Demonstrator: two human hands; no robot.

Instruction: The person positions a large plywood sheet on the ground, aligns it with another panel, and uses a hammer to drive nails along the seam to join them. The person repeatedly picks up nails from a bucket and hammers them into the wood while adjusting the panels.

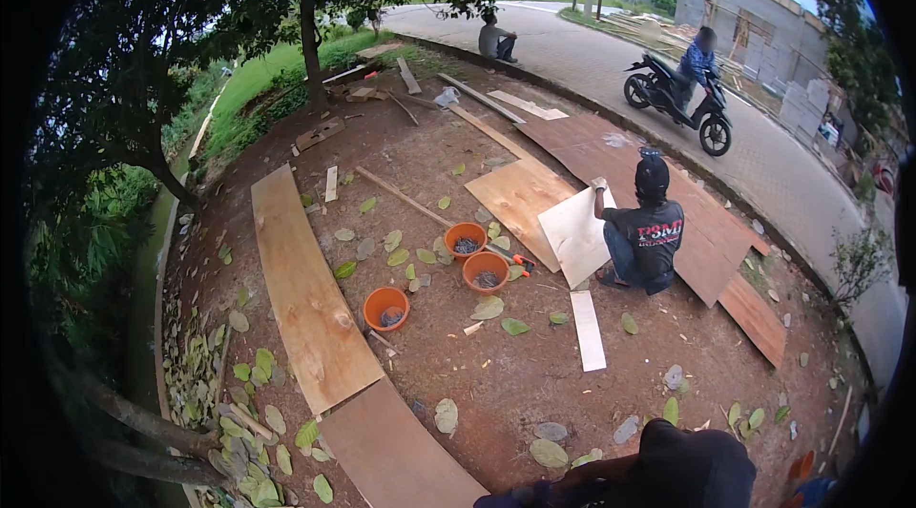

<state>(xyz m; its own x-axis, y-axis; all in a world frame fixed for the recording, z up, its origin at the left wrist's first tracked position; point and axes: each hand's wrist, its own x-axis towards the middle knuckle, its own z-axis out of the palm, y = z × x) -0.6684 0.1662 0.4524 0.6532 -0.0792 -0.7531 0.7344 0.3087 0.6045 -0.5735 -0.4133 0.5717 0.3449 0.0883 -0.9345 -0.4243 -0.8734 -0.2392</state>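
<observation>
Nearest me, at the bottom edge of the frame, sits a dark rounded shape [701, 465] with a dark sleeve [544, 494] beside it; neither of my hands shows, so I cannot tell the state of either grip. Just above on the bare dirt lies a long plywood board [310, 293], with three orange buckets [386, 308] mid-frame. Right of them a crouching person [644, 236] holds a pale panel [577, 236].

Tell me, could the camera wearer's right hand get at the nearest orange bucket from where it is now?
Probably not. Neither of the wearer's hands clearly shows; only dark sleeves at the bottom edge. The nearest orange bucket sits well up the bare dirt beside the long plywood board. Nothing blocks it, but it looks too far without stepping closer.
</observation>
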